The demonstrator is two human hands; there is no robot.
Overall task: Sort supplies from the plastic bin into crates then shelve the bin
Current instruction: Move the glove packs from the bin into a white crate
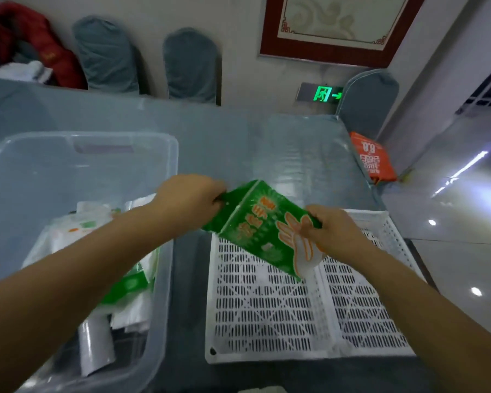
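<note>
A green packet of disposable gloves (pixel 257 226), printed with orange hand outlines, hangs tilted above the far left corner of the white slotted crate (pixel 270 316). My left hand (pixel 192 198) grips its top left end. My right hand (pixel 333 231) pinches its right edge. To the left stands the clear plastic bin (pixel 165 177); inside it lie white bags, another green packet (pixel 128 287) and a grey roll (pixel 95 343). A second white crate (pixel 377 307) adjoins the first on the right.
The table (pixel 238 143) has a clear cover over a grey cloth. Grey-covered chairs (pixel 190 63) line the far wall, one (pixel 369 97) at the right corner. An orange packet (pixel 370 156) lies off the table's right edge. Red clothing (pixel 43 49) is piled far left.
</note>
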